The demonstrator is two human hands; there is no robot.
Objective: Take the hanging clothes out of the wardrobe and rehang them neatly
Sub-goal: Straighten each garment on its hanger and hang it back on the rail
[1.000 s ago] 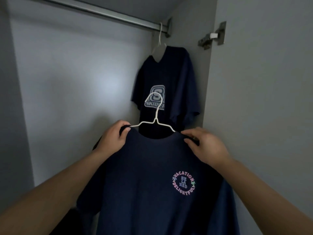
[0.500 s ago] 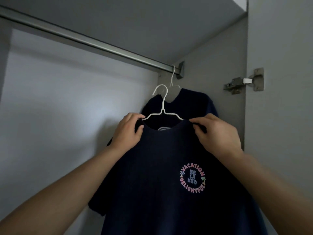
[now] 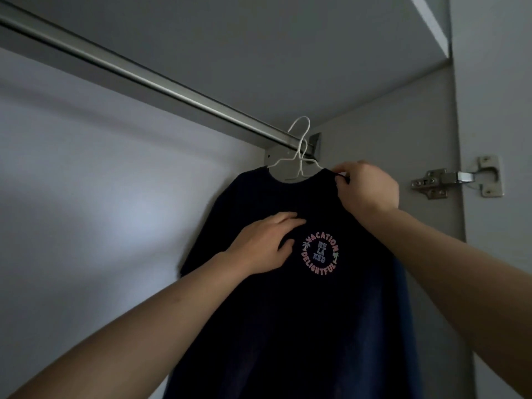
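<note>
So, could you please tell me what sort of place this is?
Most likely inside a wardrobe: a silver metal hanging rail, a dark navy T-shirt on a white wire hanger, and a metal door hinge.

Count, wardrobe interior: one metal rail (image 3: 161, 82). Two white wire hangers (image 3: 300, 151) at rail's right end, hooks overlapping. One dark T-shirt (image 3: 288, 326) in full view; second garment behind it cannot be confirmed. One door hinge (image 3: 457, 180). My hands: two, left hand (image 3: 263, 244), right hand (image 3: 367, 190).
</note>
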